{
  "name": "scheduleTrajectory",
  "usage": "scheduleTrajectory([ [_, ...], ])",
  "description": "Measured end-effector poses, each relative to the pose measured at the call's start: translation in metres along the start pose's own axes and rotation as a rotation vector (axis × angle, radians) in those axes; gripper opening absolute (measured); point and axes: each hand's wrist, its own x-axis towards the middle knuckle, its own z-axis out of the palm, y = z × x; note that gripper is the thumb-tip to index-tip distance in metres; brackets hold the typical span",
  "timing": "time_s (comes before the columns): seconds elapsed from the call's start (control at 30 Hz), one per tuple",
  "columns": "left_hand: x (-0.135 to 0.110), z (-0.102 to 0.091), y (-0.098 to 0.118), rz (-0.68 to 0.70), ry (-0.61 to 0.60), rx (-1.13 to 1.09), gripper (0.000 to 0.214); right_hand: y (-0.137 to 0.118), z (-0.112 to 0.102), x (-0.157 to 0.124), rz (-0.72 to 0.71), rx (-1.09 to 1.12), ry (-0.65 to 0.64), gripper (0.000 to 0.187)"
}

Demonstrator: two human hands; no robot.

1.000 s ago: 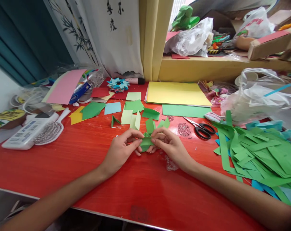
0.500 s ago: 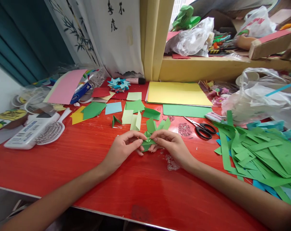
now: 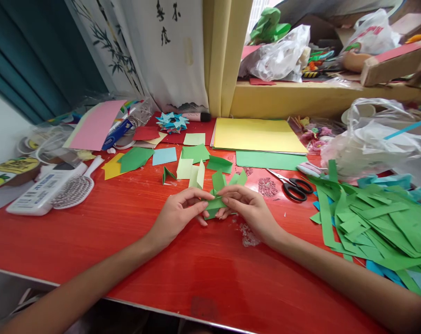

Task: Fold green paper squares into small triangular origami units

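Note:
A small folded green paper piece (image 3: 214, 205) is pinched between my two hands just above the red table (image 3: 126, 241). My left hand (image 3: 177, 214) grips its left side with thumb and fingers closed. Fingertips of my right hand (image 3: 249, 209) press together on its right side. Much of the piece is hidden by my fingers. Just beyond my hands lie other folded green pieces (image 3: 227, 178) and pale green squares (image 3: 191, 172).
Black-handled scissors (image 3: 293, 186) lie right of my hands. A heap of green paper strips (image 3: 373, 218) covers the right side. Yellow sheets (image 3: 257, 134) and a green sheet (image 3: 268, 160) lie behind. A hairbrush (image 3: 74, 188) and a white remote-like device (image 3: 39, 192) sit left.
My fingers have shifted slightly on the green piece, which has turned and flattened a little between them. Both hands stay in the same spot.

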Motion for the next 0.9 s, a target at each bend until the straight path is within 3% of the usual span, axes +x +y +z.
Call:
scheduleTrajectory([
  [0.9, 0.0012, 0.0024, -0.0001, -0.055, 0.020, -0.008, 0.015, -0.0008, 0.0018, -0.0013, -0.008, -0.060, 0.044, 0.012],
])
